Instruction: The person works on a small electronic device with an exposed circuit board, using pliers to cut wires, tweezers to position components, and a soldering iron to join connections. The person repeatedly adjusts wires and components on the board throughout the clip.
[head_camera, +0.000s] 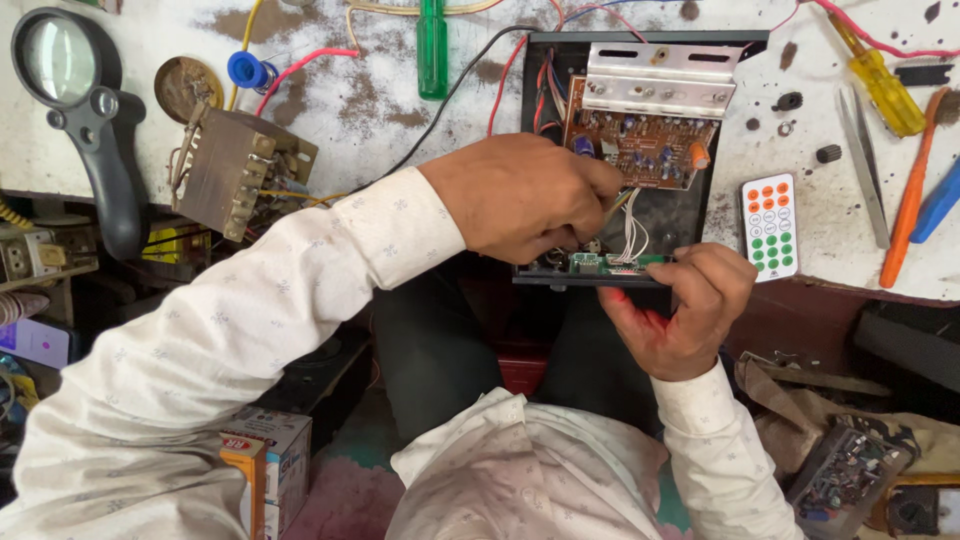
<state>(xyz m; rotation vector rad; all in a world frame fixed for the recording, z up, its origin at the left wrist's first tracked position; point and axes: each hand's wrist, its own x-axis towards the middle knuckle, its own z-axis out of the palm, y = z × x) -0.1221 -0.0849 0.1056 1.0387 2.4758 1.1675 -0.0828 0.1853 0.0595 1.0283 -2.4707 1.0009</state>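
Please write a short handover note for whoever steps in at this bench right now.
Left hand: reaches into the open black chassis, gripping a thin tool beside the white wires.
Right hand: steadies the front panel edge at the small green board.
Brown circuit board with metal heat sink sits inside.
Remote control lies to the right.
Done: cover off. Left: front-board work, closing up.

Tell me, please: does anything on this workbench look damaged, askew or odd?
Yes. The white bench top is badly worn, with paint flaked off in brown patches. The black chassis hangs over the bench edge, held by the right hand. The transformer lies tilted, and loose wires trail across the top.
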